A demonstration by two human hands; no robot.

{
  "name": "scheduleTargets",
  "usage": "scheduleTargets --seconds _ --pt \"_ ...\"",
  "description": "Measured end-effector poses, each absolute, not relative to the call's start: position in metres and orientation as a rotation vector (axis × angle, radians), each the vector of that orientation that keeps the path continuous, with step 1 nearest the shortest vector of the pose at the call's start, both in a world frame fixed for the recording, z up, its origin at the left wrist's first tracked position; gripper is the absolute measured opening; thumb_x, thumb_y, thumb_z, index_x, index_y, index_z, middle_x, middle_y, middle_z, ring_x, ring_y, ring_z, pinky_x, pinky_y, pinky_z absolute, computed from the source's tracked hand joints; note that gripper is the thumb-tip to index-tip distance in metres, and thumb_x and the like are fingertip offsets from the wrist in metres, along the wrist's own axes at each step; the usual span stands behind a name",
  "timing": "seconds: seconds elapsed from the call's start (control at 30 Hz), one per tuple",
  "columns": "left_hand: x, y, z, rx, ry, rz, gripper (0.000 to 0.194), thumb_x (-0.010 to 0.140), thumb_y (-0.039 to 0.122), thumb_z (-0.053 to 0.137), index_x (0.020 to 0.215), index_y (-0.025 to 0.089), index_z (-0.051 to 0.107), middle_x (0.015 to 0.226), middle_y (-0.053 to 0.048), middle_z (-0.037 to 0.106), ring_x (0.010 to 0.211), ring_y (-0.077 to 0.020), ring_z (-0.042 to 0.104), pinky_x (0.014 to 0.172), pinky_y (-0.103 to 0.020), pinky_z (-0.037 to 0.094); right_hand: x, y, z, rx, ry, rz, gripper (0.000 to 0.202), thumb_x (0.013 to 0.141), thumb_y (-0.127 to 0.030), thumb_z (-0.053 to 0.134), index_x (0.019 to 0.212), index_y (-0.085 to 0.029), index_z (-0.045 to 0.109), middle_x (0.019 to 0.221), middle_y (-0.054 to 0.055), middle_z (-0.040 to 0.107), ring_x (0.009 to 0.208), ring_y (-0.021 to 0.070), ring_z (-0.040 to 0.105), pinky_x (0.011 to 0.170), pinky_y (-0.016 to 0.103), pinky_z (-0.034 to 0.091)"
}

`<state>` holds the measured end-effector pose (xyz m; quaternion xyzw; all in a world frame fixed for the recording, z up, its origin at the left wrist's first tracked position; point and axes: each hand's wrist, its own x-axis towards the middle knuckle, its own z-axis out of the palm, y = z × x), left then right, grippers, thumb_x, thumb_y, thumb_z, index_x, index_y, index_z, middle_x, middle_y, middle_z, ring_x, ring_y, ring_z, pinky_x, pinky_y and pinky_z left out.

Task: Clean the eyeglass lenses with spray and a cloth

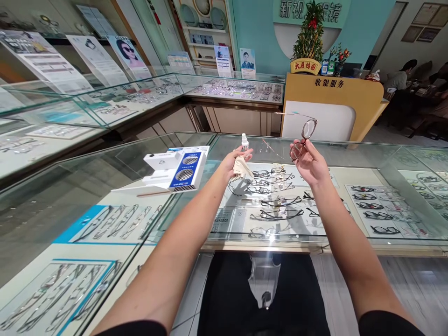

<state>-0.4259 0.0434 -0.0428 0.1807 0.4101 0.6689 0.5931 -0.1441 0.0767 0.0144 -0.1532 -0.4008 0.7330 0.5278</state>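
Observation:
My right hand (pixel 311 162) is raised above the glass counter, its fingers closed on a pair of eyeglasses (pixel 310 128). The eyeglasses are turned on end, one lens above the other, with the temples reaching out to the left. To the left, my left hand (pixel 235 163) grips a beige cloth (pixel 241 168) that hangs below the fingers. A small white bottle (pixel 244 141) shows just beyond those fingers; whether the hand holds it or it stands on the glass, I cannot tell.
On the counter to the left lies an opened white and blue box (pixel 189 171). Rows of eyeglass frames (pixel 276 214) lie under the glass top (pixel 350 151). More display cases (pixel 140 100) line the left and back. Beyond stands a yellow cashier desk (pixel 364 95); a person (pixel 399 79) sits at far right.

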Motion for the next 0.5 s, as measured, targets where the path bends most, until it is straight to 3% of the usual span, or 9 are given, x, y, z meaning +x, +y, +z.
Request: scheduleTargets --seconds 0.2,0.3,0.4,0.5 --pt "-0.427 0.047 -0.044 0.39 0.975 1.606 0.089 0.078 0.001 0.061 0.162 0.019 0.039 0.131 -0.012 0.075 0.075 -0.0112 0.074 0.066 -0.019 0.06 -0.139 0.078 0.017 -0.393 -0.959 1.759 0.017 0.083 -0.037 0.087 0.085 -0.029 0.073 0.1 -0.004 0.083 0.096 0.0147 0.076 0.087 0.029 0.059" --pt "-0.432 0.049 -0.042 0.399 0.961 1.694 0.078 0.08 0.002 0.067 0.153 0.023 0.048 0.127 -0.008 0.077 0.067 -0.0087 0.068 0.065 -0.02 0.057 -0.137 0.079 0.017 -0.389 -0.97 1.755 0.017 0.082 -0.037 0.088 0.085 -0.028 0.074 0.1 -0.004 0.082 0.096 0.014 0.076 0.088 0.029 0.059" --pt "-0.441 0.05 -0.038 0.428 0.933 1.809 0.05 0.084 0.015 0.081 0.128 0.025 0.061 0.114 -0.004 0.079 0.057 -0.0061 0.059 0.057 -0.02 0.049 -0.136 0.08 0.017 -0.389 -0.977 1.739 0.015 0.084 -0.038 0.087 0.087 -0.029 0.076 0.1 -0.004 0.082 0.095 0.0129 0.075 0.087 0.028 0.06" --pt "-0.447 0.048 -0.031 0.484 0.917 1.943 0.037 0.077 0.027 0.093 0.1 0.021 0.064 0.08 0.003 0.07 0.048 -0.0024 0.047 0.048 -0.017 0.037 -0.135 0.08 0.018 -0.396 -0.994 1.714 0.015 0.086 -0.04 0.085 0.087 -0.029 0.076 0.101 -0.003 0.083 0.096 0.0142 0.076 0.088 0.029 0.061"
